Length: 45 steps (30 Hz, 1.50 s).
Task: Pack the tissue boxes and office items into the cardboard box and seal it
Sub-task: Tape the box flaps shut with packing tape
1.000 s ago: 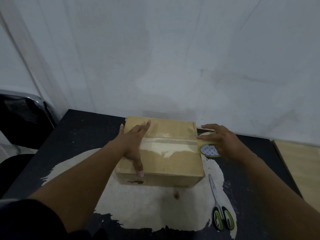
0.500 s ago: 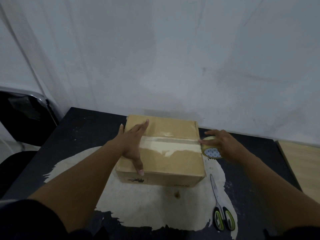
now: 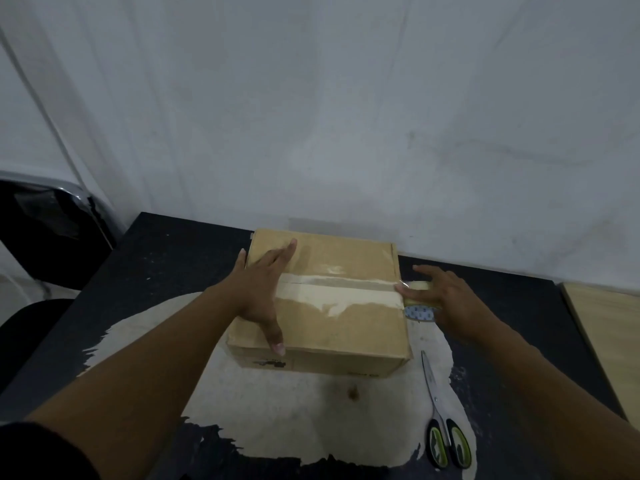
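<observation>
A closed cardboard box (image 3: 349,327) sits on the dark table, its flaps down. A strip of clear tape (image 3: 339,289) runs across the top seam from left to right. My left hand (image 3: 263,289) lies flat on the left part of the lid, fingers spread, pressing on the tape's start. My right hand (image 3: 446,299) grips the tape roll (image 3: 417,304) at the box's right top edge, with the roll tipped over the side. The box's contents are hidden.
Green-handled scissors (image 3: 441,424) lie shut on the table to the right of the box, near the front. The black table (image 3: 145,282) has a worn pale patch. A light wooden surface (image 3: 609,327) is at the right edge; a dark chair (image 3: 48,230) at the left.
My right hand has carried the tape roll down past the box's right edge, closer to its side. My left hand stays flat on the lid. The view has shifted slightly.
</observation>
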Motion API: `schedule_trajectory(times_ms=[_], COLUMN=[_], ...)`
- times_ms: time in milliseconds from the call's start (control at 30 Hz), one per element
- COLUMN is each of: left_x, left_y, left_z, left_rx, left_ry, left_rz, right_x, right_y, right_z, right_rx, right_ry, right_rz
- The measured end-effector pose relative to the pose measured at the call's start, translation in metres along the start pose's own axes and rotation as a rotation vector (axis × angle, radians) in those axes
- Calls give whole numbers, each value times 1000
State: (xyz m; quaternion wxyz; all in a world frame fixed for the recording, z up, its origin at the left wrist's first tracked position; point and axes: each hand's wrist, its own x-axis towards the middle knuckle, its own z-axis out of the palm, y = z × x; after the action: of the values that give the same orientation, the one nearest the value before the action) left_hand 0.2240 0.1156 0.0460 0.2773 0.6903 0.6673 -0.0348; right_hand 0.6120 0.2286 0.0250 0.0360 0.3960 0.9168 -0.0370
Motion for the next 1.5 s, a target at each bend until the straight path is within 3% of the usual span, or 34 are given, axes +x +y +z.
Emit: schedule_trajectory(times_ms=[100,233,333,800,967,1167,1300,1500], left_x=[1,1,0,1,7,36,38,7], left_y=[1,1,2,4,51,140,115,47], left_z=[0,0,0,-1,-1,74,86,70], left_rx=[2,-3,-4,39,239,253,254,158], left_ry=[2,6,14,15,-18,173,257,238], left_rz=[5,13,7,10,-58,211,224,137], right_x=[-3,-8,-13,-1,1,2,4,3], right_y=[-15,-56,-88,-115,-120,-126,-126,-129], right_z=[-11,-7,5,31,31,29,29,27], right_rx=[39,179,264,49,37,15,41,46], right_ry=[23,275,190,71,48,3,36,28], right_rz=[109,177,187,320,359,355,403,424])
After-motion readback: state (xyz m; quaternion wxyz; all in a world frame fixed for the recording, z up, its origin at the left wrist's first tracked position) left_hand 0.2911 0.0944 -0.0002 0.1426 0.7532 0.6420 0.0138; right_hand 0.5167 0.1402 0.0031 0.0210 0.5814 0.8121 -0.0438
